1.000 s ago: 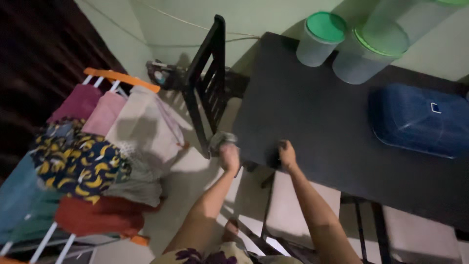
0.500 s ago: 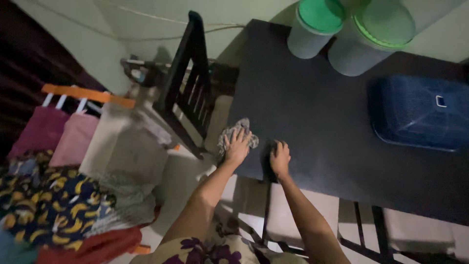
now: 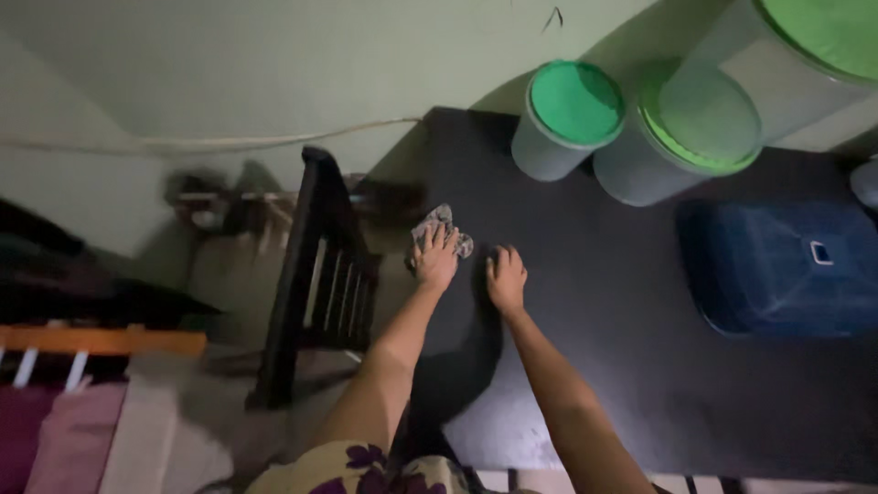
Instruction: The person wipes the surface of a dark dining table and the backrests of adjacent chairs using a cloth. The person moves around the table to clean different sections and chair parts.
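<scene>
1. Pressing down with spread fingers, the left hand [image 3: 437, 259] lies flat on a small grey patterned cloth [image 3: 443, 230], pinning it to the dark table [image 3: 585, 366] near the table's left edge.
2. Just beside it, the right hand [image 3: 506, 279] rests open and palm-down on the bare tabletop, holding nothing.
3. Left of the table stands a dark wooden chair [image 3: 311, 274], its slatted back close to the cloth.
4. Farther along the table, by the wall, sit grey tubs with green lids [image 3: 576, 102].
5. A blue lidded box [image 3: 786, 270] lies well apart, on the right.
6. An orange-railed drying rack [image 3: 101, 341] with pink laundry shows at the lower left.
</scene>
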